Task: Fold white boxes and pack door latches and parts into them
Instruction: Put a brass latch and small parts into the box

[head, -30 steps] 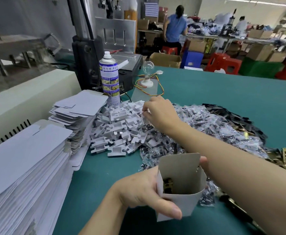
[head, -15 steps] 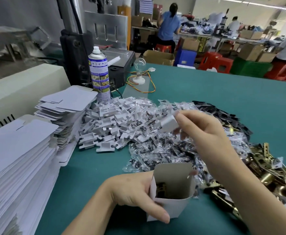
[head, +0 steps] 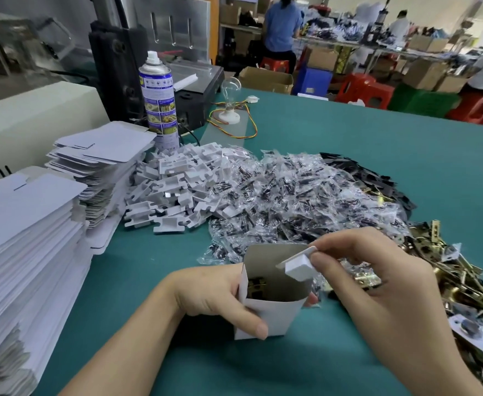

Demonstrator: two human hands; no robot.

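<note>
Green worktable [head: 349,155] in a factory hall. Left hand [head: 214,298] gripped the open white box [head: 271,312], upright on the table, a brass latch [head: 256,287] inside. Right hand [head: 377,281] pinched a white plastic part [head: 298,265] over the box mouth. Heaped parts [head: 177,184] lay behind

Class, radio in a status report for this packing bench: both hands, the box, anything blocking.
Left hand grips white box, top open, brass latch inside. Right hand pinches white plastic part over the box's rim. Nothing seen blocking the opening.
</note>
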